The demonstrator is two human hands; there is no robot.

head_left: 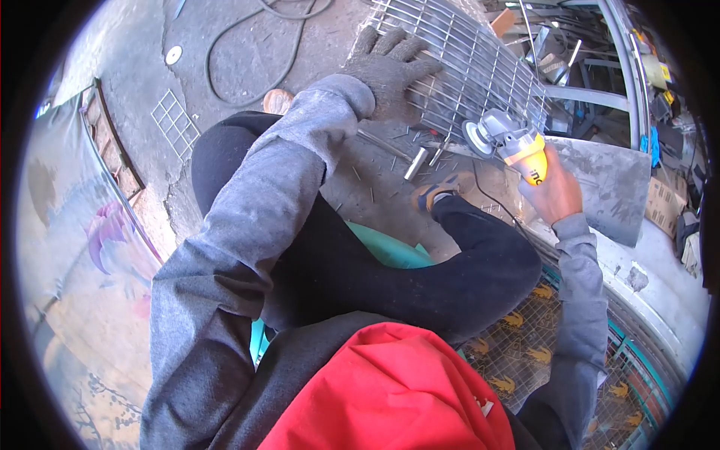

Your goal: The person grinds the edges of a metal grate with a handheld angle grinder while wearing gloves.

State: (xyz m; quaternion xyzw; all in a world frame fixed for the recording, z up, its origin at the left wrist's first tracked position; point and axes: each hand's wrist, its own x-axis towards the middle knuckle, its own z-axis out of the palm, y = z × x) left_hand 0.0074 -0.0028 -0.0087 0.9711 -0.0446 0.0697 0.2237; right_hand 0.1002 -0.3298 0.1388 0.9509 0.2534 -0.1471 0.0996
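Note:
My left hand (386, 71), in a dark grey knitted glove, lies on the edge of a metal wire mesh panel (480, 56) with its fingers spread. Bare and wrapped round the yellow body of an angle grinder (525, 154) is my right hand (553, 191). The grinder's disc (478, 139) points left, beside the near edge of the mesh. A black cord trails from the tool toward my knee. Below the mesh, a hammer (417, 163) lies on the ground among scattered cut rod pieces.
A small mesh piece (175, 124) lies on the floor at left, near a loose disc (174, 55) and a looped cable (212, 67). Metal frames and scrap (585, 64) crowd the upper right. A grey metal sheet (600, 184) lies right of my right hand. My sandalled foot (442, 191) is near the hammer.

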